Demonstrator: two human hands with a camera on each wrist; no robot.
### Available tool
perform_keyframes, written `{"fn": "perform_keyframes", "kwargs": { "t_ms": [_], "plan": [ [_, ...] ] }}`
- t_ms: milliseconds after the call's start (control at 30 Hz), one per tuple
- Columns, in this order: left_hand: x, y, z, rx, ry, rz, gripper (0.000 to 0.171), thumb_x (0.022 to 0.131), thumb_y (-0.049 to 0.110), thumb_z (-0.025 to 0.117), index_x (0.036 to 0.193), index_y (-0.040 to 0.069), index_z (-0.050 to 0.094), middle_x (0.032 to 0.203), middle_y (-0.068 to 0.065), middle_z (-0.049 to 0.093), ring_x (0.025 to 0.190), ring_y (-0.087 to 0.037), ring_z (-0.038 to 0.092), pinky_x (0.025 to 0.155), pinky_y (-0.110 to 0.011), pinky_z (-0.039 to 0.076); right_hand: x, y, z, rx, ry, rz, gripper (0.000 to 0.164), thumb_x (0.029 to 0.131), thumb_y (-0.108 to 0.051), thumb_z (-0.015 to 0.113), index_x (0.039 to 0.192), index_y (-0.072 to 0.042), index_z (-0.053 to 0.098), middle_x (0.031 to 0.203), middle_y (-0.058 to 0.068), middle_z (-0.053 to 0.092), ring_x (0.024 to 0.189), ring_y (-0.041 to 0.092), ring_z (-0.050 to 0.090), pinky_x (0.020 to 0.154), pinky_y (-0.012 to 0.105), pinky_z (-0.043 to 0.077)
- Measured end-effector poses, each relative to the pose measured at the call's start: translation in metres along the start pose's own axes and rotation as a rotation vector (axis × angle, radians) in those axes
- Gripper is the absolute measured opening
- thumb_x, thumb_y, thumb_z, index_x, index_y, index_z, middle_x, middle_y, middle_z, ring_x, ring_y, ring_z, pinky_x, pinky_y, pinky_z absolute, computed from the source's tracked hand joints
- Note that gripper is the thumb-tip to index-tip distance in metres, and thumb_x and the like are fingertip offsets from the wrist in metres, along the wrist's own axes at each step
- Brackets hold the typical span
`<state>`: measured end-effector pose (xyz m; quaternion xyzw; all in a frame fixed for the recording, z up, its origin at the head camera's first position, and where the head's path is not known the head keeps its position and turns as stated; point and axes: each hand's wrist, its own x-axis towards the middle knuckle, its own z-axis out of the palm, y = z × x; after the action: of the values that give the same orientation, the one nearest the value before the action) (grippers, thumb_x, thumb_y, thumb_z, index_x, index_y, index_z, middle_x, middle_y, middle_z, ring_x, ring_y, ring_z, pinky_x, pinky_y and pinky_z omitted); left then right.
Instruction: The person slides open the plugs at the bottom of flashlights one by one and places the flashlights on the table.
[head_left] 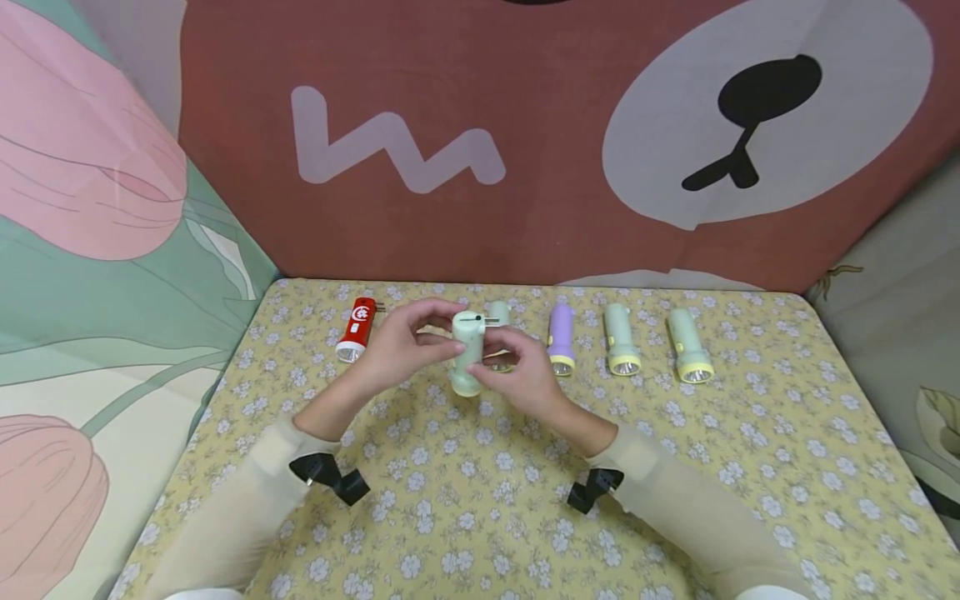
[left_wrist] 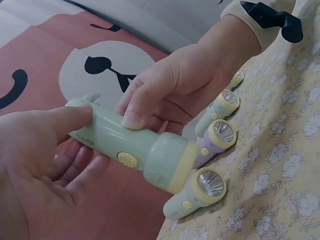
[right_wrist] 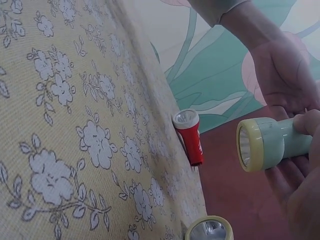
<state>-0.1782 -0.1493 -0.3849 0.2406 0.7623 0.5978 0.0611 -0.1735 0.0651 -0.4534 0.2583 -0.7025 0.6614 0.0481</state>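
Grip pinched on green flashlight [head_left: 467, 357], above worktop [head_left: 450, 554]

Left hand [head_left: 408, 343] and right hand [head_left: 527, 372] share it between thumbs and fingers, lens end toward the floral cloth [head_left: 480, 500]. Prongs [head_left: 492, 320] stick out near its top, on the right-hand side. Judgement: steady the barrel from 2 sides, pinch lightly, no sideways force on the prongs. Along the far side lie a red flashlight [head_left: 358, 328], purple flashlight [head_left: 561, 333] and 3 other green flashlights [head_left: 686, 337]. Behind: brown-red backdrop [head_left: 540, 225], animal-muzzle print; tulip drape [head_left: 90, 317] left, greyish drape [head_left: 892, 275] right.
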Motion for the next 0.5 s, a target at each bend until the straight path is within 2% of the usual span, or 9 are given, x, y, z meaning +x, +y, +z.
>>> {"fn": "perform_keyframes", "kwargs": {
  "t_ms": [200,500],
  "plan": [
    [-0.0007,-0.0036,0.0012,0.012,0.014,0.009,0.046,0.089,-0.003,0.077,0.132,-0.002,0.062,0.124,-0.013,0.065,0.109,-0.026,0.064,0.089,-0.033,0.060,-0.0001,-0.0005,0.0014,0.001,-0.003,0.015,0.036,0.081,0.005,0.083,0.115,0.005,0.071,0.106,0.019,0.072,0.093,0.023,0.070,0.082,0.049,0.062],
    [-0.0038,-0.0053,0.0006,0.010,0.008,0.033,0.048,0.089,-0.003,0.076,0.135,-0.001,0.061,0.126,-0.013,0.065,0.109,-0.026,0.064,0.090,-0.034,0.059,0.0005,-0.0043,0.0033,0.008,-0.009,0.055,0.039,0.080,0.011,0.081,0.117,0.010,0.068,0.109,0.025,0.070,0.096,0.037,0.069,0.084,0.053,0.060]
  ]
}}
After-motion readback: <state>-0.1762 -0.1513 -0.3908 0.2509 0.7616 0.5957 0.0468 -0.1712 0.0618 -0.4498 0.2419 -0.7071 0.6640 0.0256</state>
